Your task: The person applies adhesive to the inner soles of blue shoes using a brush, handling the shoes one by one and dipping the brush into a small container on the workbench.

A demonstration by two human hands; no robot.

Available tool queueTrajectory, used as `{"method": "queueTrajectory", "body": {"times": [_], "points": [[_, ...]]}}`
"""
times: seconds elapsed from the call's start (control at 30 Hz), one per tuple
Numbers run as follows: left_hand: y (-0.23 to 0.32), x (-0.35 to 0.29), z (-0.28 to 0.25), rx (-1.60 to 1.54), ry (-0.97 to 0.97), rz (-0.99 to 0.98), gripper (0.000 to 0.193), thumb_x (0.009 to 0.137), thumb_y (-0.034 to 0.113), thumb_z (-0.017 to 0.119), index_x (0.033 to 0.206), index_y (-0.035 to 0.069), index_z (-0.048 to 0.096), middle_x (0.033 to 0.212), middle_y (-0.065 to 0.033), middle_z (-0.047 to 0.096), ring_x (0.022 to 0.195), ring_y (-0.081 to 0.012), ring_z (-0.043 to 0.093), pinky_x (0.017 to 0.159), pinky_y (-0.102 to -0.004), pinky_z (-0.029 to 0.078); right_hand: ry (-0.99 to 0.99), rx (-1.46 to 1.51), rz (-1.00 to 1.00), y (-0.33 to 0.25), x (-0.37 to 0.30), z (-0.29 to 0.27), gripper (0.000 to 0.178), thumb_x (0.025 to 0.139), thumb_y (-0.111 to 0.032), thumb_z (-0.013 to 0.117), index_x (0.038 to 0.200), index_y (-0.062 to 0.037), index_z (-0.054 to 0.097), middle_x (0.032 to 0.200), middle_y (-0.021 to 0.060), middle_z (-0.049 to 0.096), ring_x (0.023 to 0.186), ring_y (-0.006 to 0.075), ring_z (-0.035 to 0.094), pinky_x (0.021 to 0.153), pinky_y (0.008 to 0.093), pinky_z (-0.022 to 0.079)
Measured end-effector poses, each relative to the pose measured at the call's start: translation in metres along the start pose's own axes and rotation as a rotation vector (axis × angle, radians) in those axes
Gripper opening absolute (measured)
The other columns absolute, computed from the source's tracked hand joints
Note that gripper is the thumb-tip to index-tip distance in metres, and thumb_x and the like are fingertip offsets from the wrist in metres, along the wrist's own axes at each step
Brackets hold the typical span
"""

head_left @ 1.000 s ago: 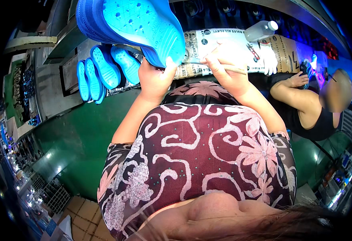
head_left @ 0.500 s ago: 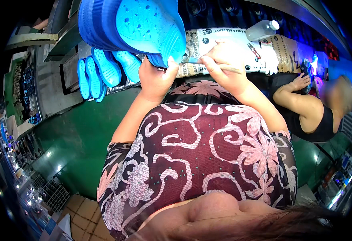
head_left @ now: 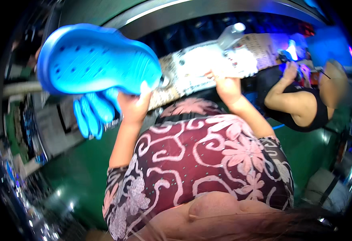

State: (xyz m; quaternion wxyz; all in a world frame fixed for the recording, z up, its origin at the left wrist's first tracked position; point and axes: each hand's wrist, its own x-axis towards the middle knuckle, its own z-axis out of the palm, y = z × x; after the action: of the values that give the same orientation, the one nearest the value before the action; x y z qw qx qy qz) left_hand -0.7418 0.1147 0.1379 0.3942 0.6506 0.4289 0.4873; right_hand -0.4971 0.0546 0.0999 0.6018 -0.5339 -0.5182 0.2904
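My left hand (head_left: 134,105) grips a large bright blue foam shoe sole (head_left: 99,60) by its near right edge, thumb on top. The sole is held up and tilted, showing a dotted surface with a raised rim. Several more blue soles (head_left: 92,114) lie just below and behind it. Over a white printed sheet (head_left: 200,60) on the bench, my right hand (head_left: 227,87) is closed on a thin brush, mostly lost in glare and blur. Between the hands sits a small round container (head_left: 164,81), close to the held sole.
A translucent bottle with a white cap (head_left: 230,36) stands beyond my right hand. White gloves (head_left: 246,59) lie by the sheet's right end. A co-worker (head_left: 296,96) sits at the right, hands near a bright blue-violet light. A metal rail (head_left: 160,15) runs along the back.
The blue sole has swung left and down with my left hand, so its dotted face shows more fully. My right hand has drawn away from it to the right. The whole view has shifted.
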Motion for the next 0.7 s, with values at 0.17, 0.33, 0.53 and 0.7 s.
{"method": "queueTrajectory", "body": {"times": [0.17,0.33,0.53,0.7], "points": [[0.041,0.039,-0.009,-0.211,-0.431,-0.289,0.047,0.079,0.009,0.06,0.118,-0.006,0.039,0.088,-0.0136,0.059,0.061,-0.0154,0.059,0.051,-0.0253,0.049,0.101,-0.02,0.055,0.0,-0.01,-0.02,0.021,0.09,-0.011,0.049,0.082,0.0051,0.06,0.072,0.0083,0.063,0.066,0.0132,0.06,0.061,0.026,0.047],[0.068,0.104,0.055,-0.563,-1.054,-0.49,0.06,0.073,0.019,0.067,0.12,-0.005,0.039,0.086,-0.0111,0.059,0.046,-0.0103,0.054,0.035,-0.0191,0.043,0.325,0.038,0.238,-0.003,-0.027,-0.033,0.032,0.092,-0.02,0.048,0.075,0.0025,0.061,0.068,0.0067,0.06,0.061,0.012,0.054,0.059,0.0243,0.043],[0.063,0.252,0.221,-0.994,-0.588,-0.58,0.064,0.081,0.005,0.058,0.134,-0.002,0.024,0.088,-0.0134,0.061,0.068,-0.0163,0.062,0.057,-0.0233,0.052,0.449,0.126,0.255,0.015,-0.038,-0.036,0.033,0.092,-0.022,0.049,0.075,0.0021,0.062,0.065,0.0044,0.058,0.061,0.0092,0.052,0.058,0.0226,0.042],[0.07,0.227,0.226,-0.841,-0.568,-0.214,0.07,0.083,0.009,0.057,0.138,0.0,0.016,0.097,-0.0143,0.06,0.08,-0.0218,0.062,0.074,-0.0292,0.051,0.472,0.171,0.299,0.019,-0.045,-0.037,0.033,0.093,-0.024,0.048,0.076,0.0017,0.062,0.067,0.0049,0.059,0.061,0.0095,0.052,0.06,0.0226,0.043]]}}
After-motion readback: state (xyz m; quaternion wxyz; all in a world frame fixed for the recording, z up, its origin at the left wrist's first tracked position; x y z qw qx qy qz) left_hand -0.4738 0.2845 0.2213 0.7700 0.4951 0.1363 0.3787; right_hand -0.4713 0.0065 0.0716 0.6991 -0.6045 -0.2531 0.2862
